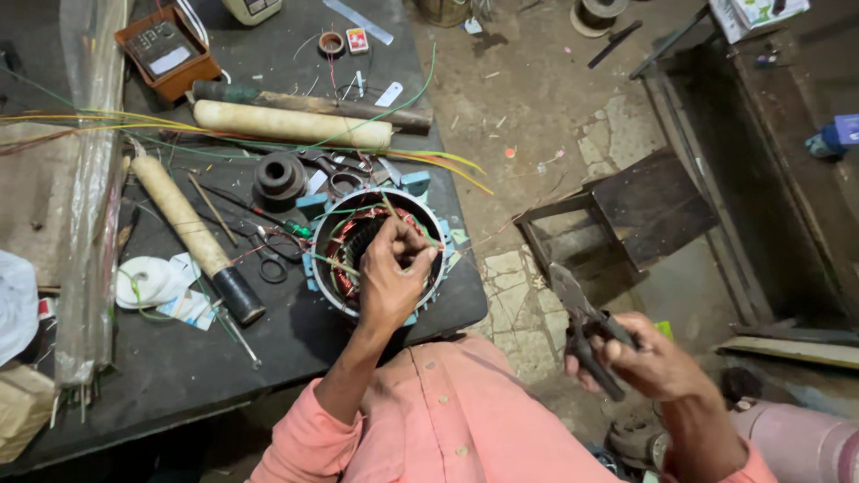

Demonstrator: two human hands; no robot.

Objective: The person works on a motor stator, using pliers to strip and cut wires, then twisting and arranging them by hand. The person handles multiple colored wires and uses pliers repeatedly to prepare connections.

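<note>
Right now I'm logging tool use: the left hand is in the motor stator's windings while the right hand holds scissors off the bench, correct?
Not quite. The head view shows the right hand holding pliers, not scissors. The left hand is indeed in the motor stator windings.

We look down on a dark counter (179,376). Our left hand (394,273) rests on the motor stator (376,255), fingers pinching a wire in its copper windings. Our right hand (649,362) holds pliers (582,326) off to the side, above the floor, jaws pointing up-left. 2 cream rolls (291,123), scissors (268,255) and white tape (143,282) lie near the stator.
</note>
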